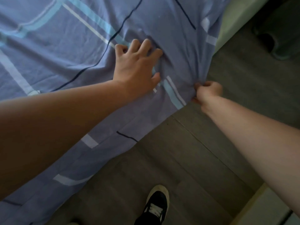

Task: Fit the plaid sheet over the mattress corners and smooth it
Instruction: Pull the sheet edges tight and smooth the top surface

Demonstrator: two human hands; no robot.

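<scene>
The plaid sheet (68, 46) lies over the top of the mattress (227, 28) and hangs down its near side toward the floor (186, 151). The left hand (136, 69) rests flat on the sheet near the mattress corner, fingers spread wide, pressing the cloth down. The right hand (207, 93) is at the very corner, fingers squeezed tight, pinching a bunch of the sheet and pulling it over the edge. Wrinkles run from that bunch up to the left hand. A bit of bare green mattress shows at the far right edge, so I think this corner is not covered all the way yet. If the right hand pulls too hard, the sheet could slip out from under the left hand. 1 shoe (156, 207) stands close to the hanging cloth and could step on it.
</scene>
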